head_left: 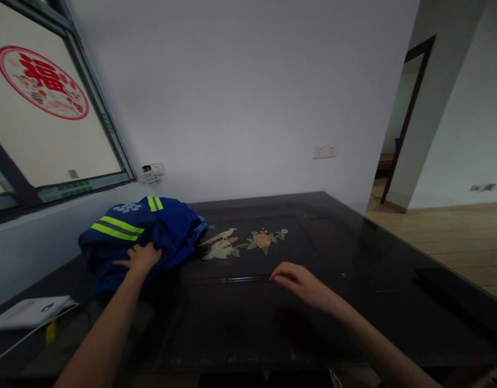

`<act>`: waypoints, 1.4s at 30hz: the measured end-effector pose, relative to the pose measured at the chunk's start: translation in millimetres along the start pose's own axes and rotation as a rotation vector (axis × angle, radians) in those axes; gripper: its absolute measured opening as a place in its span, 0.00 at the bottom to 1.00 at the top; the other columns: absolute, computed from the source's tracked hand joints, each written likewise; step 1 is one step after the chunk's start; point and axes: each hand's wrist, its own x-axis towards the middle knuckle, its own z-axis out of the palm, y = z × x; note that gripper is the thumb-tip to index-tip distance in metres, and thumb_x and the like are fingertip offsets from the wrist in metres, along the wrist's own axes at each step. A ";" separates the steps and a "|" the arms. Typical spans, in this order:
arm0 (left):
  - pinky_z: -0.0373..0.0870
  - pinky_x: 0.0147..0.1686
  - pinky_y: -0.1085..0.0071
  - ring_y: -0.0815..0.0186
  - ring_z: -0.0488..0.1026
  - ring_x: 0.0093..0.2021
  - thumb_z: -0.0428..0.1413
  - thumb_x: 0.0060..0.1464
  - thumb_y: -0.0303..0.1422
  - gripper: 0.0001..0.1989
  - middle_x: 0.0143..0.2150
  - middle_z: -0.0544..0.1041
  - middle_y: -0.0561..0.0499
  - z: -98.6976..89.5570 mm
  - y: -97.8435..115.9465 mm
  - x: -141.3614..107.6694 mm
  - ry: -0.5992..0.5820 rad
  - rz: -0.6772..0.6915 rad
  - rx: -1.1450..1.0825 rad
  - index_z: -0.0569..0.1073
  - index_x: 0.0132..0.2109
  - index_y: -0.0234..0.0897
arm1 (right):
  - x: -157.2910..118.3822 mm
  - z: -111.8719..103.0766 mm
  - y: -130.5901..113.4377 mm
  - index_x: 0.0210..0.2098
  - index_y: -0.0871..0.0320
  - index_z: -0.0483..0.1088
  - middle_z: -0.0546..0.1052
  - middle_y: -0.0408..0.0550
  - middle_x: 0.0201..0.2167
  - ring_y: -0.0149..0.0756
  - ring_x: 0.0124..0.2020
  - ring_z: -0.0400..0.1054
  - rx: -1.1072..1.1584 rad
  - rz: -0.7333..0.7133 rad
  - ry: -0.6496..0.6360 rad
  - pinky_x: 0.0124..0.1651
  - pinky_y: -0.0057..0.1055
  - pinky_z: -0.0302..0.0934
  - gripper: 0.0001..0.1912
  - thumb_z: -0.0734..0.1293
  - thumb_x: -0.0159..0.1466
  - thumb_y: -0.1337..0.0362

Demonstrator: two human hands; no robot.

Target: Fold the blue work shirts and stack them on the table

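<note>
A heap of blue work clothing with yellow-green and grey reflective stripes lies crumpled at the left of the dark table. My left hand rests against its near side, fingers spread on the cloth. Whether those fingers pinch any fabric I cannot make out, but they look apart. Over the middle of the tabletop, my right hand hovers or rests with loosely curled fingers. Nothing shows in it, and the thumb is slightly apart from the fingers. Beyond it, a bird-and-flower decoration is set in the tabletop.
A white flat box-like object and a white cable with a yellow tag lie at the left edge. At the right edge is a dark flat object. A wall with sockets stands behind, a window at the left.
</note>
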 end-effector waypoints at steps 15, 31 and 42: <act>0.57 0.29 0.75 0.67 0.71 0.30 0.49 0.59 0.31 0.10 0.29 0.76 0.50 44.3 178.1 -177.2 -0.374 0.950 -0.510 0.74 0.35 0.37 | 93.3 71.7 80.5 0.22 0.59 0.66 0.67 0.41 0.20 0.29 0.24 0.57 -0.327 0.145 0.195 0.29 0.26 0.45 0.16 0.60 0.65 0.62; 0.58 0.29 0.74 0.66 0.70 0.28 0.50 0.58 0.31 0.11 0.28 0.76 0.49 41.7 170.0 -176.7 -0.410 1.037 -0.489 0.76 0.33 0.35 | 86.3 66.5 81.0 0.24 0.58 0.64 0.68 0.42 0.21 0.30 0.25 0.61 -0.232 0.036 0.041 0.30 0.25 0.50 0.21 0.56 0.68 0.53; 0.61 0.30 0.73 0.64 0.73 0.31 0.51 0.59 0.36 0.13 0.31 0.78 0.48 36.5 170.0 -181.7 -0.464 1.080 -0.480 0.77 0.35 0.35 | 85.2 60.7 77.3 0.24 0.60 0.71 0.71 0.44 0.22 0.30 0.25 0.60 -0.318 0.064 -0.082 0.29 0.26 0.45 0.26 0.56 0.68 0.50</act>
